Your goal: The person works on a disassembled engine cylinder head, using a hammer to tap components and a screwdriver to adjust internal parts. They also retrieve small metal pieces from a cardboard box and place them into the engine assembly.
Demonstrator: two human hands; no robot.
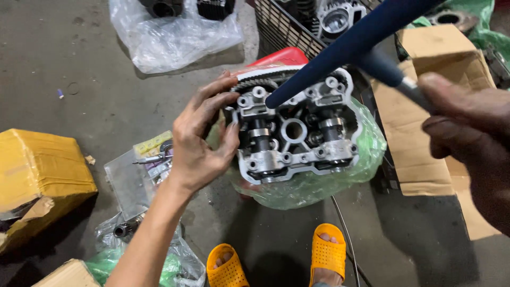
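A grey metal engine cylinder head (295, 130) with two camshafts rests on a green plastic bag (319, 183), over a red container (281, 56). My left hand (204, 138) grips its left edge, fingers on the toothed sprocket side. My right hand (467, 138), close to the camera at the right, holds a T-handle wrench (345, 45) with a dark blue grip. One end of the blue bar hangs just above the head's upper left part.
A flattened cardboard box (425, 111) lies at the right, a yellow-taped box (37, 175) at the left. Clear bags with parts (170, 32) lie beyond, a black wire basket (281, 24) holds engine parts. Small tools and bags (143, 165) sit left. My feet in orange sandals (276, 260) stand below.
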